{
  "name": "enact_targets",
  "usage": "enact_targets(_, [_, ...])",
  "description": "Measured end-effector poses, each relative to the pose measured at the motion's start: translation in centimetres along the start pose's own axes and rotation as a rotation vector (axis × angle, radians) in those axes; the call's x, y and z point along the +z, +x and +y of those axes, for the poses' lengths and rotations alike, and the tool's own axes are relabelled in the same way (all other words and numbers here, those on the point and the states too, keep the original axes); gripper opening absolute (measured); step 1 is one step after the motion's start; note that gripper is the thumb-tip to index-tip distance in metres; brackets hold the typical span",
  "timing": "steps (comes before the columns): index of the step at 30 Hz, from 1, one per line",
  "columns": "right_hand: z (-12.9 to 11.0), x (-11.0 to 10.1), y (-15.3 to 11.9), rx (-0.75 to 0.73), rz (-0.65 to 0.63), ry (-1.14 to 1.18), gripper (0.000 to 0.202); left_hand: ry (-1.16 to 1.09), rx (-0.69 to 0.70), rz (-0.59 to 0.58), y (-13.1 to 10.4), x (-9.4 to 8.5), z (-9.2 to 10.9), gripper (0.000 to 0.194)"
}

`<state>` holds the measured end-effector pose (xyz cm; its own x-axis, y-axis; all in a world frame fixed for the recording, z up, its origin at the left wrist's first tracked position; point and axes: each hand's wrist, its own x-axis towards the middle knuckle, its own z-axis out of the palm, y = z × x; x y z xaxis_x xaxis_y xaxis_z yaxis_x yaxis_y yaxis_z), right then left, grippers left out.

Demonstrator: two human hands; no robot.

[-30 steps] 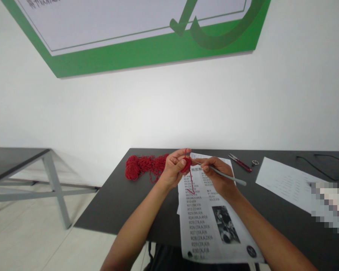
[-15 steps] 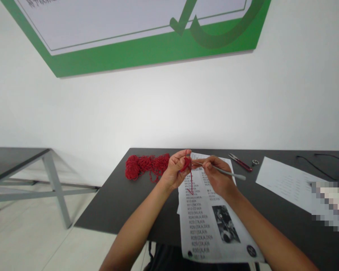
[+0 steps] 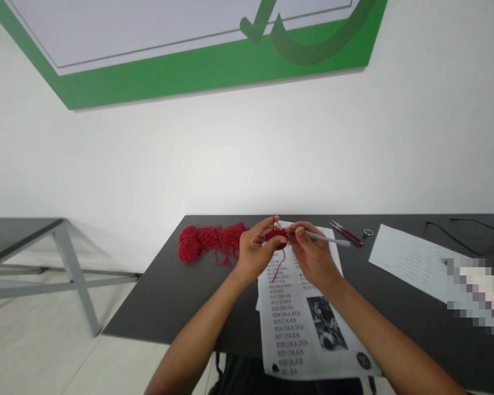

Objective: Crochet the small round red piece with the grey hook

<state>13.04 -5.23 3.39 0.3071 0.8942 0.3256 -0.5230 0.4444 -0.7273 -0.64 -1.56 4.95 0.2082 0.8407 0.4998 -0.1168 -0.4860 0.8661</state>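
A small piece of red crochet work (image 3: pixel 276 238) is pinched in my left hand (image 3: pixel 255 249), with a strand of red yarn running up over the raised index finger. My right hand (image 3: pixel 313 252) is closed around a crochet hook with a grey handle (image 3: pixel 331 240), its tip at the right edge of the crochet piece. A loose yarn tail dangles below the piece. On the table to the left lies a red yarn ball (image 3: pixel 189 244) with a crinkled heap of the same yarn (image 3: pixel 224 240). Under both hands is a printed pattern sheet (image 3: pixel 290 329).
Red-handled snips (image 3: pixel 348 233) and a small metal ring (image 3: pixel 368 233) lie on the dark table (image 3: pixel 168 296) at the right. Beyond them are another paper (image 3: pixel 407 258), glasses (image 3: pixel 453 236) and a pixelated patch. Another table (image 3: pixel 20 233) stands at the left.
The crochet piece has turned so that more of it shows, with my left thumb lying across its front. The hook is tilted flatter, and the yarn tail now slants left. The view has shifted slightly.
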Motion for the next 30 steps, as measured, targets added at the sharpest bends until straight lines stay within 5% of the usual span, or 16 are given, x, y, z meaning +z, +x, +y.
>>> enact_targets(13, [-2.2, -0.8, 0.1, -0.211, 0.033, -0.541, 0.036, -0.118, -0.098, -0.034, -0.1, 0.6, 0.2, 0.055])
enact_targets(30, [-2.9, -0.6, 0.0, -0.361, -0.017, -0.694, 0.033, -0.054, -0.057, -0.005, 0.0, 0.3, -0.1, 0.052])
